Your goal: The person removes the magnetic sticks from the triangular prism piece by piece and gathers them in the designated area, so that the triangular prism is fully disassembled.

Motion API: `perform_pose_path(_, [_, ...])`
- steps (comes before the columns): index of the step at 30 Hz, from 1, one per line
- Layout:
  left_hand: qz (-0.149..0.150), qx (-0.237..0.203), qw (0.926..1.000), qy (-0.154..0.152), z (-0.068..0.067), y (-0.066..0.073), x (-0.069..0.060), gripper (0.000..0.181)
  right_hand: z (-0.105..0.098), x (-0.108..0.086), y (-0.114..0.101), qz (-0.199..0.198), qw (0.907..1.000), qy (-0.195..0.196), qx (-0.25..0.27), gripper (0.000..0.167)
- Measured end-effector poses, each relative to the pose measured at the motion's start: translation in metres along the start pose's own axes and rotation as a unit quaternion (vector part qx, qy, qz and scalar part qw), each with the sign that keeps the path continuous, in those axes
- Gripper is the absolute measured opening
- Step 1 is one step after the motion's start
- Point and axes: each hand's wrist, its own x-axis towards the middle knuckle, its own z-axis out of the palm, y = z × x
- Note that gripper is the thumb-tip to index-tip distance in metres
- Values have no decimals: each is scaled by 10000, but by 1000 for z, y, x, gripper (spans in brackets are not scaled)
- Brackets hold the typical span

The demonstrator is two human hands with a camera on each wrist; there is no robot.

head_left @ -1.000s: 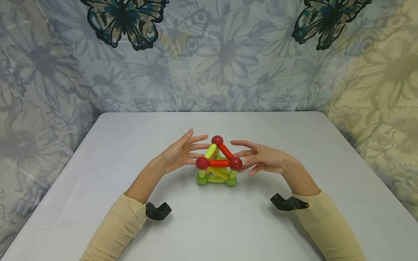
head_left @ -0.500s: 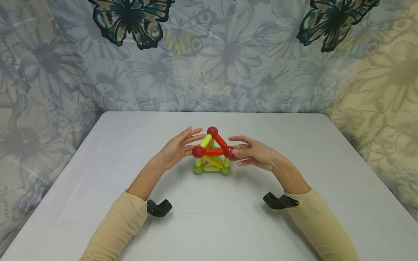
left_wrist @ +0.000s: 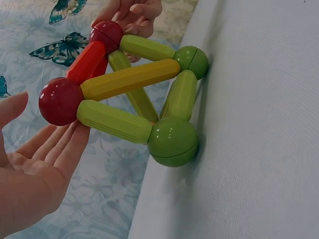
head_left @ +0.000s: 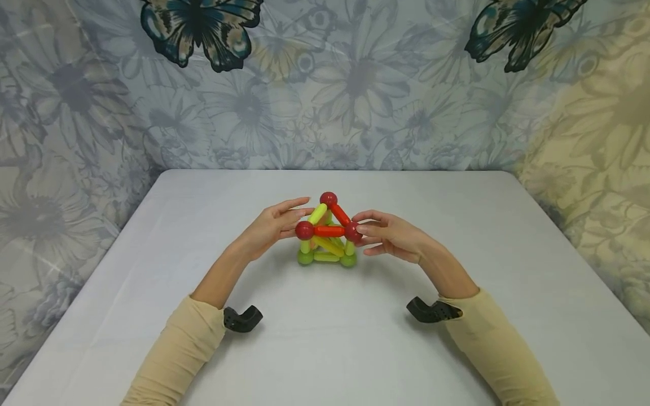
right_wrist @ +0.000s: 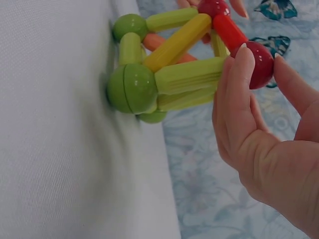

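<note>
A ball-and-stick construction toy (head_left: pixel 329 231) stands upright on the white table, its green balls (left_wrist: pixel 173 141) below and red balls (head_left: pixel 328 199) on top. Yellow-green, yellow and red sticks join them. My right hand (head_left: pixel 393 237) pinches the toy's right front red ball (right_wrist: pixel 260 64) between thumb and fingers. On the other side, my left hand (head_left: pixel 269 228) has its fingers extended along the toy, near the left front red ball (left_wrist: pixel 61 101). Its thumb stands apart from that ball. Its fingertips are partly hidden behind the toy, so contact is unclear.
The white table (head_left: pixel 325 349) extends around the toy, its far edge meeting a flower-patterned backdrop (head_left: pixel 355 124). Butterfly decorations (head_left: pixel 200 28) hang on it. Each wrist carries a black curved device (head_left: pixel 244 319) above the table.
The toy has shifted away from me and slightly left, still upright. My right hand has moved left with it, its thumb now against the red ball. My left hand's fingers have come closer together.
</note>
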Motion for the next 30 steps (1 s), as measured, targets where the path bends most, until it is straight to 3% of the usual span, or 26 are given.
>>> perform_pose_path(8, [170, 525, 9985, -44, -2, -3, -3, 64, 7, -1, -5, -249, 9992, 56, -311, 32])
perform_pose_path(15, [333, 498, 9982, -30, 2, -4, -4, 64, 10, -2, -4, -452, 9967, 279, -621, 33])
perform_pose_path(22, [693, 436, 9966, 92, 5, -6, -2, 65, 14, -5, -4, -668, 9938, 449, -766, 38])
perform_pose_path(30, [861, 730, 9936, 92, 7, -8, 0, 62, 15, -4, -1, -910, 9894, 542, -997, 38])
